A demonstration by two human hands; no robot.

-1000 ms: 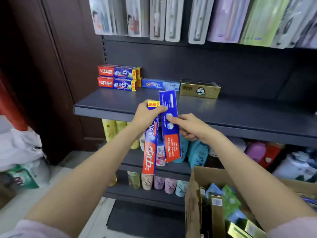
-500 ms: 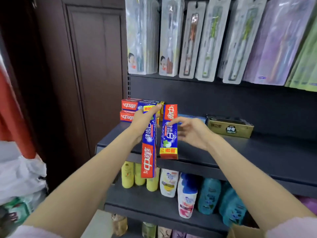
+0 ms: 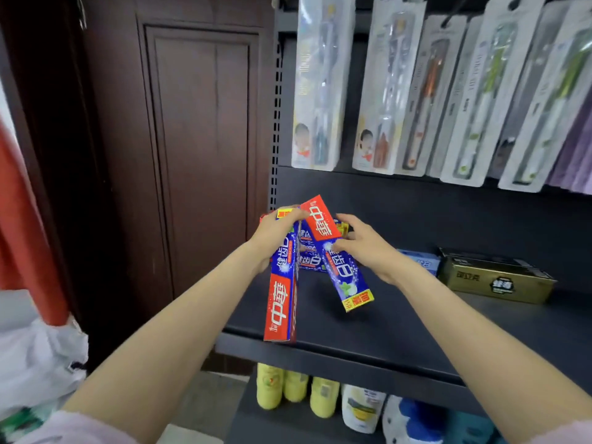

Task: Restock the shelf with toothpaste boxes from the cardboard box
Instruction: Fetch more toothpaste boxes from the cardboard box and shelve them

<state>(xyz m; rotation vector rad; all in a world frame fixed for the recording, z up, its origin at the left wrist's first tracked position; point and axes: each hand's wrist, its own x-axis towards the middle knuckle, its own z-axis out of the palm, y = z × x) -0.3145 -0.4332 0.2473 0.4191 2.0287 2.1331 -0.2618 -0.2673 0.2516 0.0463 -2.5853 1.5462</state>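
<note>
My left hand (image 3: 278, 234) grips the top of a red-and-blue toothpaste box (image 3: 282, 290) that hangs down over the front of the dark shelf (image 3: 400, 334). My right hand (image 3: 365, 245) holds a second red-and-blue toothpaste box (image 3: 336, 254), tilted with its red end up and its yellow end down to the right. Behind both boxes, a stack of the same toothpaste boxes (image 3: 309, 259) lies at the shelf's back left, mostly hidden. The cardboard box is out of view.
A gold box (image 3: 495, 278) and a light blue box (image 3: 423, 261) lie at the shelf's back right. Toothbrush packs (image 3: 384, 91) hang above. Bottles (image 3: 323, 398) stand on the lower shelf. A dark wooden door (image 3: 198, 139) is to the left, white bags (image 3: 35, 363) lower left.
The view has risen and closed in on the shelf. My right hand's box has tilted from upright to slanting and moved toward the stack. The cardboard box has left the view.
</note>
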